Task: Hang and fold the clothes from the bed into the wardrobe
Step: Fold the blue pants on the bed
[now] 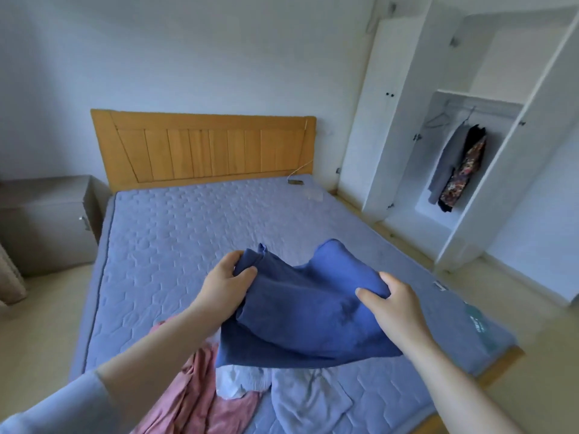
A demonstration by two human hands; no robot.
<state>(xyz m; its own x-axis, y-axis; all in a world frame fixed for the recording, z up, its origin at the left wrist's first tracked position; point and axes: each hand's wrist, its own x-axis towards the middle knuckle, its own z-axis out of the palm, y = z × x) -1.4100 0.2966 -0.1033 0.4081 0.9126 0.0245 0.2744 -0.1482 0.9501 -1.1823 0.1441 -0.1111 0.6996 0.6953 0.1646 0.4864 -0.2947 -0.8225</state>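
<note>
The left grip [225, 283] and the right grip [395, 305] each pinch a bunched edge of one blue garment [313, 317], thumbs on top and fingers curled beneath, holding it above the foot of the bed [188, 227]. Three more garments lie on the mattress under it: one pink [194, 393], one white [239, 383] and one pale lilac [310, 402]. Near the headboard [203, 148] lies one small dark object [295, 182] with a cable. To the right, the wardrobe [513, 170] stands open; its rail carries one empty hanger [437, 121], one grey garment [446, 164] and one dark floral garment [466, 170]. One bedside cabinet [47, 220] stands at the left.
</note>
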